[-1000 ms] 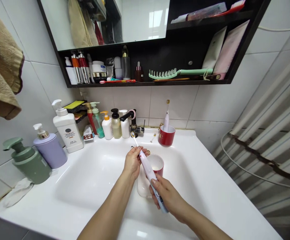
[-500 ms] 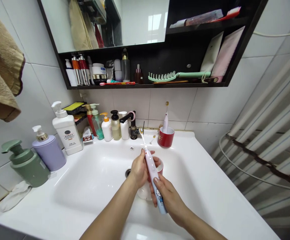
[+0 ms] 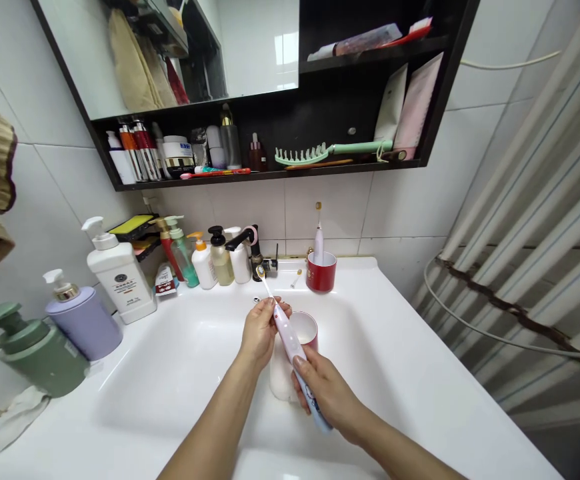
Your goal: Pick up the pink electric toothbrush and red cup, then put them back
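Note:
An electric toothbrush [image 3: 288, 335], pink at the top and pale blue at its lower end, slants over the sink with its bristles toward the faucet. My left hand [image 3: 259, 331] pinches it near the neck, where the brush head meets the handle. Around the lower handle wraps my right hand [image 3: 329, 388], thumb on top. Behind the handle, a red cup [image 3: 302, 324] with a pale inside stands in the sink. Beside it lies a clear or whitish thing [image 3: 280, 385], partly hidden by the handle and my right hand.
A second red cup [image 3: 321, 275] holding another electric toothbrush [image 3: 319, 239] stands on the sink's back ledge. A loose brush head [image 3: 296, 279] lies near the black faucet [image 3: 255, 252]. Several pump bottles line the left and back. A dark cabinet [image 3: 250, 177] hangs above.
The toothbrush has tilted further left, its head moving toward the faucet. My left fingers have closed round its neck and no longer spread behind the handle. The camera view has shifted slightly.

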Action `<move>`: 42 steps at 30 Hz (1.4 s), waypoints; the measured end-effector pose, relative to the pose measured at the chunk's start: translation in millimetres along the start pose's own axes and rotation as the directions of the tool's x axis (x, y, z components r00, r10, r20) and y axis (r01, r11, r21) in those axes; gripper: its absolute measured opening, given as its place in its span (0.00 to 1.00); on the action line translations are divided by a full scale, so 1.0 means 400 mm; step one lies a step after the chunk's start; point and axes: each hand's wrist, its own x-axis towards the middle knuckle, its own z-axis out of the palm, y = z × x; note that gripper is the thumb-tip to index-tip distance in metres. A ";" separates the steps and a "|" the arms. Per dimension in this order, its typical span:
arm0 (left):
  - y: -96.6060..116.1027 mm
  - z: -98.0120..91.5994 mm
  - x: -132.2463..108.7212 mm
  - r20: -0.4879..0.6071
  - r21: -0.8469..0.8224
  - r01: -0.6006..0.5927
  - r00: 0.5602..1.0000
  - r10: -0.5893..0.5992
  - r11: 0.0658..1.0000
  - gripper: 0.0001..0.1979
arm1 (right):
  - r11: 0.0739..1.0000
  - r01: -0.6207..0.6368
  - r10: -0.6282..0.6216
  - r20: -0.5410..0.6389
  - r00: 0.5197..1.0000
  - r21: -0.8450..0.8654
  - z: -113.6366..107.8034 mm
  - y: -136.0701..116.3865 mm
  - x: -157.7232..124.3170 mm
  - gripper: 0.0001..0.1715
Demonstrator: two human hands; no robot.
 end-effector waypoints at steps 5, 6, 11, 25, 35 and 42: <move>-0.003 -0.008 0.008 -0.067 -0.021 -0.027 0.997 0.025 0.999 0.08 | 0.989 0.003 -0.009 -0.037 0.999 -0.151 0.000 0.005 0.001 0.15; -0.005 -0.008 0.008 -0.088 -0.038 -0.033 0.996 0.030 0.999 0.07 | 0.991 -0.013 0.011 -0.018 1.000 -0.136 0.000 0.001 0.000 0.15; -0.008 -0.007 0.012 -0.154 -0.138 -0.029 0.988 0.007 0.990 0.04 | 0.991 -0.129 0.131 0.116 0.985 -0.017 0.000 -0.016 -0.005 0.17; -0.012 -0.005 0.013 -0.182 -0.192 -0.044 0.983 0.009 0.980 0.01 | 0.967 -0.077 0.070 -0.035 0.997 -0.242 0.016 -0.001 -0.002 0.16; -0.025 -0.010 0.018 -0.209 -0.220 -0.060 0.978 0.013 0.974 0.01 | 0.968 -0.154 0.154 -0.014 0.988 -0.197 0.017 -0.008 -0.005 0.15; -0.026 -0.009 0.019 -0.212 -0.239 -0.065 0.977 0.013 0.969 0.01 | 0.965 -0.156 0.154 -0.025 0.988 -0.209 0.015 -0.003 -0.005 0.15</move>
